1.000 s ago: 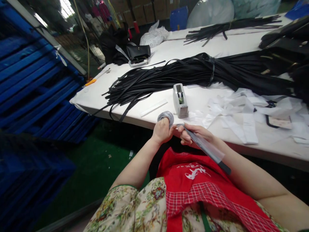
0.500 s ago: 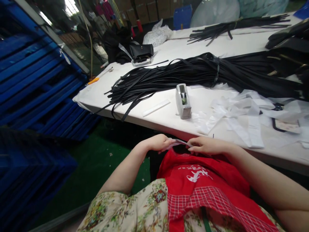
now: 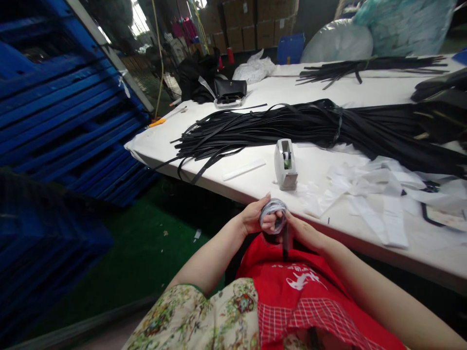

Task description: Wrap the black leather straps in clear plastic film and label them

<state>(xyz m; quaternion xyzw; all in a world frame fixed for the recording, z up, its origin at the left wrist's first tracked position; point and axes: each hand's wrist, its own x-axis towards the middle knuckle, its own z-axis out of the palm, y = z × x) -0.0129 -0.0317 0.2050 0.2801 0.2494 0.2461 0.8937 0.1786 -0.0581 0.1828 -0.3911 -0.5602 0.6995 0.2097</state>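
In front of my apron, both hands hold a coiled strap (image 3: 273, 206). It shows as grey-white loops, and a dark end hangs down below. My left hand (image 3: 254, 217) grips the coil from the left, with fingers curled through its middle. On the other side my right hand (image 3: 296, 227) closes on the coil's right edge; its fingertips are mostly hidden. A grey tape dispenser (image 3: 286, 167) stands on the table just beyond the hands. Left of it lies a flat white strip (image 3: 244, 170).
A long bundle of black straps (image 3: 277, 124) lies across the white table (image 3: 160, 153), tied near its middle. Loose white strips (image 3: 379, 194) are heaped at the right. Farther back are a black bag (image 3: 230, 90) and a second strap bundle (image 3: 350, 69). Blue pallets (image 3: 69, 116) are stacked at left.
Both hands have come up and closer together, near the table edge. The strap was seen as a thin band between them; now its coiled loops face the camera. The view has shifted slightly.
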